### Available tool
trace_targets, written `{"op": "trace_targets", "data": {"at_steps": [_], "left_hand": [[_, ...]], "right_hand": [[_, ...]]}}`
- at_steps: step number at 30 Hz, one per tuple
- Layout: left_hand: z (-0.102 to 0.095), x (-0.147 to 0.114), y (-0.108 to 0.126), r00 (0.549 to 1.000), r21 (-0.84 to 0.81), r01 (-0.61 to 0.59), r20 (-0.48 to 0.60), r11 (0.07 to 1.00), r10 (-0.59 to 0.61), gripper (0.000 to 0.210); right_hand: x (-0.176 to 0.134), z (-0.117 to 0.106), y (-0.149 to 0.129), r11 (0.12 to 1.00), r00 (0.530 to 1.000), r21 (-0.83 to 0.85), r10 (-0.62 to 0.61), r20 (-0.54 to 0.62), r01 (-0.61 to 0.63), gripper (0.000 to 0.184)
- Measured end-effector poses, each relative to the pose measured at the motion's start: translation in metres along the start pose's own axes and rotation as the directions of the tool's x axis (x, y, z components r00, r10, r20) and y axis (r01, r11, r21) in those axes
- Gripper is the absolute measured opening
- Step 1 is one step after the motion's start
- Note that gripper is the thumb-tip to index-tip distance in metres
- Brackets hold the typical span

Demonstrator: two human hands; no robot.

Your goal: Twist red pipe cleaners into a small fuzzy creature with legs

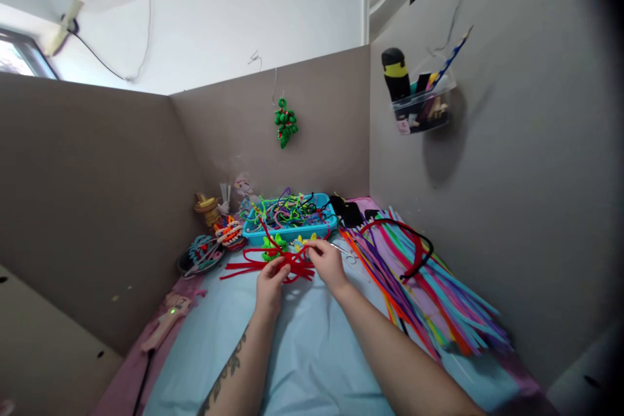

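My left hand (271, 281) pinches a bundle of red pipe cleaners (244, 264) that fans out to the left over the light blue table cover (312, 351). My right hand (328, 262) holds the same red bundle at its right side, fingers closed on it. Small green and yellow pipe-cleaner pieces (273, 245) lie just beyond my hands, in front of a blue tray (287, 231) full of tangled coloured pipe cleaners.
A wide spread of long coloured pipe cleaners (429, 299) lies at the right, with a red and black headband (414, 240) on it. A pink glue gun (166, 318) rests at the left edge. Grey partition walls enclose the desk; a green ornament (285, 122) hangs on the back wall.
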State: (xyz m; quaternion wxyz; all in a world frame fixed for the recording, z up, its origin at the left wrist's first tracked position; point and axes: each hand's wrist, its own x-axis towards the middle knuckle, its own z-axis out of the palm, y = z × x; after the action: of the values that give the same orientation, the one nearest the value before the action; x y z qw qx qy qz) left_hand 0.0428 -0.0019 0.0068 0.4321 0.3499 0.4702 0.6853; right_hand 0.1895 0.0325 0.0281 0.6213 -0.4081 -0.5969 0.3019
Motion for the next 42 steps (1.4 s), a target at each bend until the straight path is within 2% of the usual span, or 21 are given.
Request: {"op": "trace_targets", "data": {"at_steps": [3, 7, 13, 15, 18, 22, 24, 27, 29, 33, 36, 42], "left_hand": [[0.002, -0.002, 0.001, 0.999, 0.013, 0.02, 0.024, 1.0, -0.02, 0.041], [0.001, -0.002, -0.001, 0.999, 0.023, 0.009, 0.052, 1.0, -0.01, 0.041], [-0.002, 0.0, -0.003, 0.999, 0.029, -0.017, 0.049, 0.999, 0.016, 0.043], [-0.001, 0.0, -0.002, 0.999, 0.017, -0.016, 0.044, 1.0, 0.015, 0.043], [0.0, -0.001, 0.0, 0.999, -0.001, -0.009, 0.033, 1.0, 0.009, 0.042], [0.0, -0.001, 0.001, 1.0, 0.002, -0.02, 0.014, 1.0, 0.02, 0.042], [0.0, 0.0, 0.002, 1.0, -0.013, -0.022, 0.001, 1.0, 0.022, 0.042], [-0.001, 0.001, 0.002, 1.0, -0.051, -0.014, -0.013, 0.999, 0.013, 0.044], [-0.001, 0.001, 0.002, 1.0, -0.06, -0.008, -0.011, 0.998, 0.007, 0.044], [-0.001, 0.001, 0.0, 1.0, -0.062, -0.022, 0.004, 0.998, 0.022, 0.043], [-0.001, 0.001, 0.0, 1.0, -0.069, -0.027, -0.004, 0.997, 0.026, 0.042], [0.0, -0.001, 0.002, 1.0, -0.131, 0.001, -0.002, 0.991, -0.002, 0.04]], "right_hand": [[0.001, 0.002, 0.002, 0.991, 0.995, 0.087, 0.096, 0.024, -0.098, 0.02], [0.001, 0.004, 0.008, 0.979, 0.985, 0.128, 0.144, 0.098, -0.156, 0.018], [0.001, 0.01, 0.02, 0.945, 0.946, 0.18, 0.228, 0.232, -0.272, 0.011], [0.001, 0.012, 0.022, 0.959, 0.947, 0.132, 0.215, 0.238, -0.251, 0.006], [0.002, 0.012, 0.025, 0.983, 0.96, 0.021, 0.174, 0.219, -0.183, 0.01], [-0.002, 0.01, 0.028, 0.977, 0.931, -0.006, 0.207, 0.302, -0.215, 0.006], [-0.004, 0.009, 0.03, 0.98, 0.908, 0.017, 0.178, 0.379, -0.199, 0.019], [-0.008, 0.01, 0.031, 0.991, 0.881, 0.049, 0.088, 0.464, -0.125, 0.055], [-0.01, 0.013, 0.03, 0.994, 0.889, 0.065, 0.054, 0.455, -0.093, 0.059], [-0.013, 0.018, 0.026, 0.986, 0.92, 0.128, 0.048, 0.388, -0.106, 0.031], [-0.012, 0.018, 0.024, 0.983, 0.925, 0.152, 0.04, 0.378, -0.105, 0.019], [-0.007, 0.017, 0.025, 0.994, 0.957, 0.061, 0.074, 0.281, -0.094, 0.019]]}}
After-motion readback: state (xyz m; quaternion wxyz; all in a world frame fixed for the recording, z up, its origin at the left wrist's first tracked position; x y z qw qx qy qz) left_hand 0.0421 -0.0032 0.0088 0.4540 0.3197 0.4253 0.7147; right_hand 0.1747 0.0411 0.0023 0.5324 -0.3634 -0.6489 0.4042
